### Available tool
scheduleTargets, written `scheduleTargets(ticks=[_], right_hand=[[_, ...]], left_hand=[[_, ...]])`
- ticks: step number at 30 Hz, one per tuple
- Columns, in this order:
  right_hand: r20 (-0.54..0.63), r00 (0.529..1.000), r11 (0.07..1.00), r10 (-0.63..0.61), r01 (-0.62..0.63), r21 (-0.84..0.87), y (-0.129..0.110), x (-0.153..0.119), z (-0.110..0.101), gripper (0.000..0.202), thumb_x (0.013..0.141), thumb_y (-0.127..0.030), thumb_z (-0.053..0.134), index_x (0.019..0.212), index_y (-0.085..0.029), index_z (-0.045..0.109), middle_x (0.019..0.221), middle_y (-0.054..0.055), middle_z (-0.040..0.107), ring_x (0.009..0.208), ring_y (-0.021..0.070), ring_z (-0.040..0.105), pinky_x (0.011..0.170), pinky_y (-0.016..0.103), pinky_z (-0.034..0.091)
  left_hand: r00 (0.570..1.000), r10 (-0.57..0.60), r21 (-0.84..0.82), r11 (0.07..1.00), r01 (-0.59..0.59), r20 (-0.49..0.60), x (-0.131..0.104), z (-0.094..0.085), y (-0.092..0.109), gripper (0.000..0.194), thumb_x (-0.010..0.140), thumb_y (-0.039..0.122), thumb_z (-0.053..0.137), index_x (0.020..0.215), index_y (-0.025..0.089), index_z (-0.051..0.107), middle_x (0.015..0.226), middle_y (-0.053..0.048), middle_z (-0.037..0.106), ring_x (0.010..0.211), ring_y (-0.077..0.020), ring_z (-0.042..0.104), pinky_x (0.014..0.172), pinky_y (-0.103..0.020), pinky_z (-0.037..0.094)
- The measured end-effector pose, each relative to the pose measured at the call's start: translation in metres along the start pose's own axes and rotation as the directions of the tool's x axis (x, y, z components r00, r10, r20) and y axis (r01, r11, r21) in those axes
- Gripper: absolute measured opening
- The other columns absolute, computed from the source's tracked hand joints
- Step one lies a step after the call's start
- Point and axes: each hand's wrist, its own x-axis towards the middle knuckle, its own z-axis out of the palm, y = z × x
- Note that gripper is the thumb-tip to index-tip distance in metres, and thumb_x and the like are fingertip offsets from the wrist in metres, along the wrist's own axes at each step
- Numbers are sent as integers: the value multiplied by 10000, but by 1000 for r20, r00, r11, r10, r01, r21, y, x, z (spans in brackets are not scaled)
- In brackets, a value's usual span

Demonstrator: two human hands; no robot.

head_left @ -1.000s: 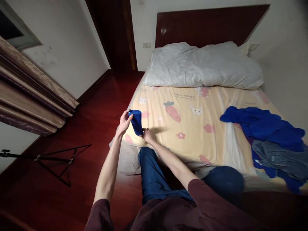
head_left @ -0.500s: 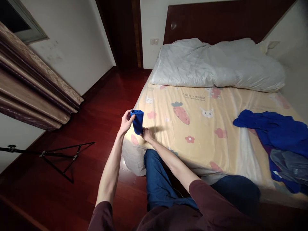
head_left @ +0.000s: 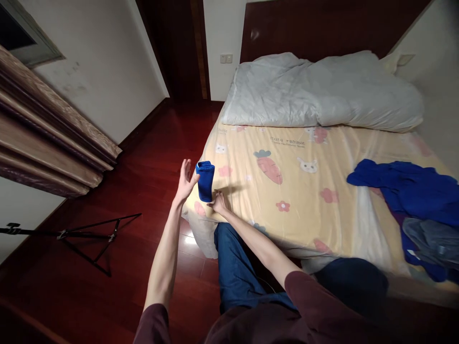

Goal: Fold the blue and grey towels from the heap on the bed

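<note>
A blue garment folded into a narrow, flat-sided bundle (head_left: 205, 182) stands upright at the near left corner of the bed. Beside its upper left edge is my left hand (head_left: 185, 182), its fingers spread and raised, with the thumb tip close to the cloth; whether it touches I cannot tell. Low on the right side of the bundle, my right hand (head_left: 218, 203) holds the bottom, thumb in front and the other fingers partly hidden.
A patterned yellow sheet (head_left: 294, 186) covers the bed. Loose blue clothes (head_left: 405, 186) and a grey garment (head_left: 432, 241) lie at its right. A white quilt (head_left: 322, 95) is heaped by the dark headboard (head_left: 322, 28). On the red floor at left stands a black tripod (head_left: 88, 235).
My left hand has let go of the bundle's top and opened its fingers, moving slightly left. The bundle stays upright, with my right hand still at its base.
</note>
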Motion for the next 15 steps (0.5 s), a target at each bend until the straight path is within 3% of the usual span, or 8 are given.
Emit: scheduleTargets(ticks=[2, 4, 6, 8, 10, 12, 13, 15], right_hand=[[-90, 996, 997, -18, 24, 69, 18, -23, -1, 821, 780, -260, 824, 1508, -149, 461, 1567, 197, 483, 1485, 306, 464, 1214, 407, 422], [-147, 987, 987, -68, 88, 132, 45, -58, -5, 811, 796, -251, 787, 1528, -200, 442, 1557, 165, 487, 1490, 283, 458, 1229, 420, 419], [-155, 984, 978, -86, 112, 173, 80, -105, -12, 726, 824, -263, 749, 1499, -257, 480, 1516, 135, 521, 1436, 274, 520, 1200, 429, 463], [-137, 990, 980, -37, 63, 186, 120, -155, -21, 617, 856, -274, 711, 1447, -297, 533, 1455, 116, 574, 1322, 266, 619, 1139, 424, 528], [-133, 991, 987, 27, -5, 159, 161, -203, -32, 505, 877, -264, 668, 1374, -317, 592, 1380, 105, 632, 1230, 264, 675, 1060, 415, 583], [-154, 977, 980, 147, -123, 157, 199, -243, -43, 401, 884, -250, 636, 1278, -324, 648, 1298, 98, 687, 1132, 266, 718, 956, 410, 627], [-177, 958, 964, 224, -192, 183, 216, -258, -50, 355, 881, -243, 628, 1226, -318, 668, 1252, 96, 713, 1081, 265, 735, 917, 408, 637], [-257, 888, 905, 381, -301, 299, 247, -278, -68, 262, 874, -249, 627, 1126, -286, 689, 1146, 99, 757, 994, 259, 756, 899, 411, 637]], left_hand=[[992, 10, 51, 999, -4, -127, -11, -6, 0, 780, 920, 551, 743, 1575, 353, 369, 1726, -101, 287, 1614, -269, 245, 1305, -455, 259], [960, 31, 96, 995, -4, -280, -34, -6, -2, 694, 976, 525, 669, 1568, 319, 373, 1708, -115, 321, 1597, -269, 287, 1306, -463, 259], [914, 11, 119, 992, 41, -405, -71, 6, -7, 578, 999, 471, 631, 1510, 279, 440, 1627, -133, 440, 1533, -276, 401, 1289, -458, 300], [892, -129, 91, 978, 186, -433, -123, 31, -16, 433, 995, 413, 618, 1398, 276, 536, 1513, -127, 553, 1458, -283, 491, 1265, -454, 349], [880, -364, 88, 909, 407, -305, -184, 66, -28, 268, 964, 365, 636, 1222, 291, 639, 1379, -108, 648, 1419, -300, 524, 1270, -484, 347], [846, -532, 156, 832, 532, -49, -245, 100, -41, 178, 898, 301, 693, 1076, 312, 707, 1299, -101, 691, 1444, -327, 499, 1280, -521, 332], [836, -547, 216, 821, 528, 38, -271, 113, -47, 164, 872, 269, 708, 1023, 329, 727, 1316, -94, 693, 1491, -333, 447, 1293, -540, 304], [870, -482, 324, 843, 429, 104, -309, 129, -58, 156, 870, 265, 693, 978, 361, 751, 1401, -55, 669, 1573, -329, 321, 1319, -591, 202]])
